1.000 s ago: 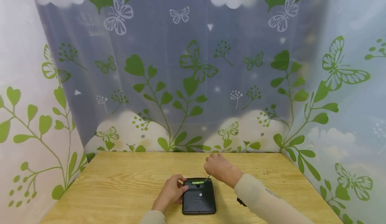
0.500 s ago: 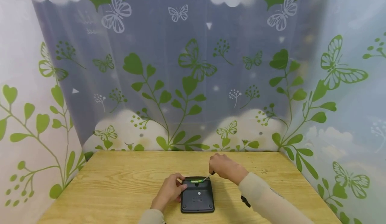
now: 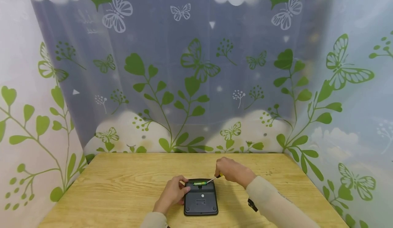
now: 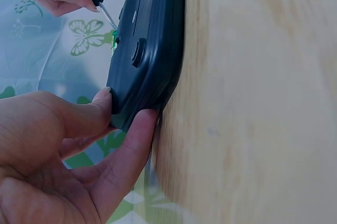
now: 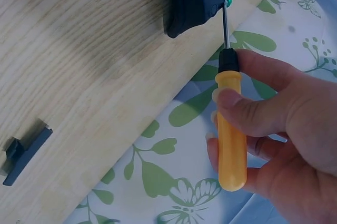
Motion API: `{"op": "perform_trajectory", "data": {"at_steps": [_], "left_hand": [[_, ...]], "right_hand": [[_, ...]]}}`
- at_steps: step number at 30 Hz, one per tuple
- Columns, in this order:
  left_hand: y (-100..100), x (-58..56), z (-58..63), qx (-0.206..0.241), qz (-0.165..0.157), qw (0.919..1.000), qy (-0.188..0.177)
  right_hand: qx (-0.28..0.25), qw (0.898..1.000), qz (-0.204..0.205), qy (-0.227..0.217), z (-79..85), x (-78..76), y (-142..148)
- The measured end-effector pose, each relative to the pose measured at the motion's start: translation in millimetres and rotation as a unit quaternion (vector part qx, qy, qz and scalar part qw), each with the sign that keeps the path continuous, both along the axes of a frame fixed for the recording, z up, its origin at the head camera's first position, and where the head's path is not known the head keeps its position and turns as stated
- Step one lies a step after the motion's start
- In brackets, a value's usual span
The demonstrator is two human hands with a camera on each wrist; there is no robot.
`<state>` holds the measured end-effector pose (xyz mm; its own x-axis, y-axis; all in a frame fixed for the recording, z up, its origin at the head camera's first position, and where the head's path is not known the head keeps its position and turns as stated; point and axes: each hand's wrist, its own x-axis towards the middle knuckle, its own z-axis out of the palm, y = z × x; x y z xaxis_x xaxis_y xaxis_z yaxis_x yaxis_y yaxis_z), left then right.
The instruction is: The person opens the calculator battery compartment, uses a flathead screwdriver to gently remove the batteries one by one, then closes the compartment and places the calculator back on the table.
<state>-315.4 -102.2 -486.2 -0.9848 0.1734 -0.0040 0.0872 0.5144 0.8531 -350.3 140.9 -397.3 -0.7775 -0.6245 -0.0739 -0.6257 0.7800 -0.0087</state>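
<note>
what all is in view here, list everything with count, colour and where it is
flat device: 1, black, on the table, underside up
battery: 1 visible, mostly green, at the device's far end
screwdriver: 1, yellow and black handle, metal shaft, in the right hand, tip at the battery
small piece: 1, black, on the table, right of the device
table: 1, light wood, under the device
patterned backdrop: sheet count unclear, blue-grey and pale with green plants, behind and beside the table
left hand: 1, bare, gripping the device's left edge
right hand: 1, bare, holding the screwdriver
sleeves: 2, cream, one on each arm
</note>
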Motion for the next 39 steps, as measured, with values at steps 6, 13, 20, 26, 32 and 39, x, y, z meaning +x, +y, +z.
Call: {"op": "perform_trajectory", "data": {"at_steps": [6,13,20,26,32,39], "left_hand": [[0.4,-0.9,0.2,0.001,-0.002,1.0000,-0.002],[1.3,-0.2,1.7,0.005,-0.004,1.0000,0.000],[0.3,-0.6,2.3,0.007,-0.006,1.0000,0.000],[0.4,-1.2,2.5,0.006,-0.003,1.0000,-0.007],[0.0,-0.5,2.9,0.003,-0.001,1.0000,-0.009],[-0.4,-2.9,0.3,0.007,0.002,0.9999,-0.014]], "right_hand": [[0.000,1.000,-0.004,0.004,3.3,1.0,-0.9],[0.012,0.999,0.013,0.039,4.9,1.0,-3.8],[0.039,0.994,0.037,0.099,13.9,5.4,-14.0],[0.087,0.986,0.018,0.140,15.5,8.9,-23.6],[0.117,0.982,-0.001,0.146,15.1,10.9,-32.9],[0.156,0.975,-0.016,0.159,18.6,12.1,-43.3]]}}
